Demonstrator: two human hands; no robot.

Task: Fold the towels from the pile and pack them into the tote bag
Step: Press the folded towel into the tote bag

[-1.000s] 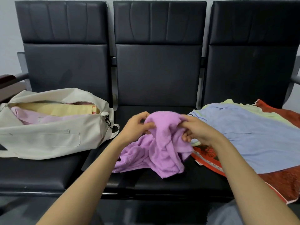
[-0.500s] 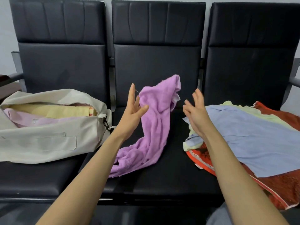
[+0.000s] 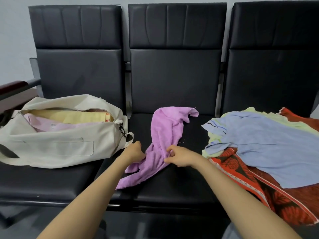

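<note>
We see the purple towel (image 3: 165, 135) lying rumpled lengthwise on the middle seat (image 3: 172, 187) of 3, its far end near the backrest and its near end trailing toward the front edge. The left hand (image 3: 136, 152) curls its fingers into the towel's left edge, while the right hand (image 3: 179, 156) pinches a fold on its right side. On the left seat we find the tote bag (image 3: 60, 147) unzipped (a yellow towel (image 3: 72, 116) and a pink towel (image 3: 57, 126) lie inside). On the right seat is the pile (image 3: 259, 161), a blue towel (image 3: 276, 138) uppermost over a red patterned towel (image 3: 293, 209).
</note>
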